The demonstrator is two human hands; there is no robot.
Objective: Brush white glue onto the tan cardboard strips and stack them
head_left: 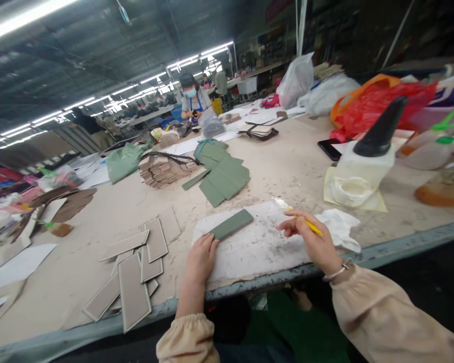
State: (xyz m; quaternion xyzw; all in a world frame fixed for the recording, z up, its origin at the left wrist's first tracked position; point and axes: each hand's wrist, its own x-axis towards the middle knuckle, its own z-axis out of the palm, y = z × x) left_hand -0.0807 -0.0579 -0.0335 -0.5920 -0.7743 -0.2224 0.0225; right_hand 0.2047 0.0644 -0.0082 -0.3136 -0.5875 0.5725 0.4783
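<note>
A green rectangular strip (pixel 232 225) lies flat on a white, stained sheet (pixel 245 257) near the table's front edge. The fingers of my left hand (pixel 201 259) press on its left end, holding it down. My right hand (pixel 318 242) is closed around a thin yellow-handled brush (pixel 313 227). Its tip, covered in white paste, points left and touches or hovers just over the sheet's far right edge; I cannot tell which. To the left of my left hand, several grey-brown panels (pixel 134 287) with pale edges lie loosely overlapped.
A white glue bottle with a black nozzle (pixel 363 171) and a crumpled white cloth (pixel 340 229) stand right. Beyond the sheet are green pieces (pixel 225 176) and a tied brown bundle (pixel 166 170). A phone (pixel 329 149) and red bag (pixel 389 108) lie behind. A co-worker (pixel 195 101) is across the table.
</note>
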